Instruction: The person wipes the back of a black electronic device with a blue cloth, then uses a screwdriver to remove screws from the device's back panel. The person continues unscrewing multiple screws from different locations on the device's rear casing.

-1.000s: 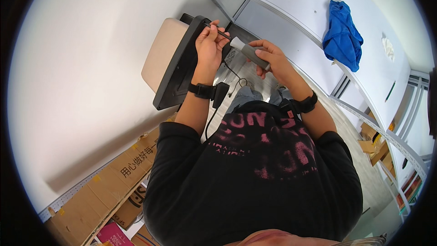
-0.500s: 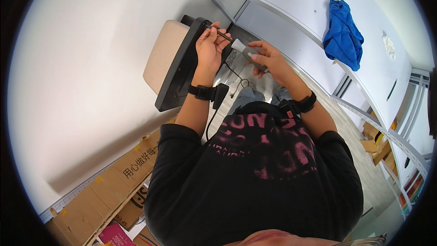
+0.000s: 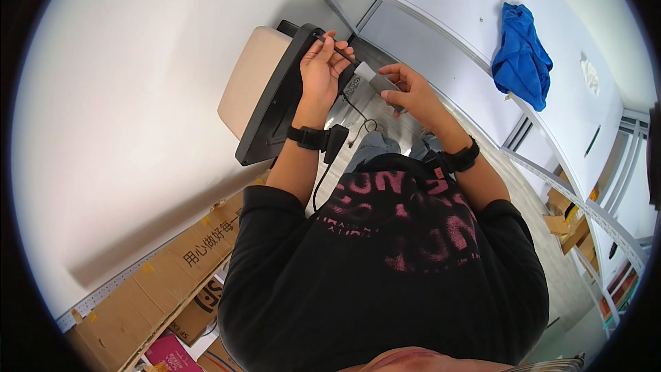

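Observation:
A grey screwdriver (image 3: 379, 84) with a thick handle, pale collar and thin dark shaft (image 3: 346, 54) slants between my hands. My right hand (image 3: 418, 100) is closed on its handle, thumb on the near side and fingers on the far side. My left hand (image 3: 319, 76) pinches the shaft close to its tip, palm up with the other fingers curled. The tip lies by the upper corner of a black panel (image 3: 272, 120) backed by a beige padded piece (image 3: 255, 79), which looks like a seat tipped on edge. My left fingers partly cover the tip.
A white wall (image 3: 138, 96) rises at left, above a long cardboard box (image 3: 162, 282). White shelving with a blue cloth (image 3: 521, 58) on it stands at right. A black cable (image 3: 358, 111) hangs and loops near the floor between panel and legs.
My right fingers have shifted their grip on the screwdriver handle and wrap it more closely. The left hand stays at the shaft. The whole view has moved slightly.

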Motion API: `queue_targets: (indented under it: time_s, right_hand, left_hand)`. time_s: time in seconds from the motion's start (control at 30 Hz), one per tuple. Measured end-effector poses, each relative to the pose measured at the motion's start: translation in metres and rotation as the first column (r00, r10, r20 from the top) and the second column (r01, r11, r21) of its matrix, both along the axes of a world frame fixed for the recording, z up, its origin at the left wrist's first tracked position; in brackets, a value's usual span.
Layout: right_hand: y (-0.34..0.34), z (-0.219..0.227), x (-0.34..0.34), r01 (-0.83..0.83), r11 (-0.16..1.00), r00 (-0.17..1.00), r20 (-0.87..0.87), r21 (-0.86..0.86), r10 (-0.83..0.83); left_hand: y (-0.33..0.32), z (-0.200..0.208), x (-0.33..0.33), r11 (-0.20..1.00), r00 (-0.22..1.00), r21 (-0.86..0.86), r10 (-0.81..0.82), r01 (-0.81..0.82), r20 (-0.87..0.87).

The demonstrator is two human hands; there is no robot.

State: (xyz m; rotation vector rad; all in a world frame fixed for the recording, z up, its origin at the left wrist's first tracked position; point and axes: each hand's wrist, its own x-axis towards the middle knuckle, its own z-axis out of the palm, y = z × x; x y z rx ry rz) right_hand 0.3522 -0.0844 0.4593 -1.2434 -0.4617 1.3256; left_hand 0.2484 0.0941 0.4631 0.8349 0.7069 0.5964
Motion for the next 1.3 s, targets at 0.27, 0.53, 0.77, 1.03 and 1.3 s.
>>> queue_targets:
  time_s: [0.27, 0.53, 0.77, 1.03, 1.3]
  right_hand:
    - [0.002, -0.007, 0.0, -0.021, 1.0, 1.0, 0.001, -0.013, 0.021]
    - [0.0, -0.011, -0.002, 0.003, 1.0, 0.961, 0.276, 0.011, -0.006]
    - [0.0, -0.008, -0.004, -0.008, 1.0, 0.954, 0.299, 0.015, 0.003]
    - [-0.025, -0.018, 0.008, 0.058, 0.998, 0.966, 0.254, 0.001, -0.056]
    - [-0.09, -0.026, 0.035, 0.228, 0.974, 0.949, 0.22, 0.014, -0.226]
  left_hand:
    - [0.006, -0.01, -0.004, 0.998, 1.0, 0.052, -0.024, 0.024, -0.003]
    - [-0.001, 0.001, -0.001, 1.0, 0.999, 0.024, 0.003, -0.002, -0.039]
    - [0.002, -0.008, -0.004, 0.999, 0.998, 0.019, -0.027, 0.028, -0.051]
    - [-0.007, -0.001, 0.004, 0.984, 0.993, 0.13, -0.117, 0.119, -0.018]
    - [-0.039, -0.015, 0.074, 0.923, 0.945, 0.209, -0.301, 0.322, -0.126]
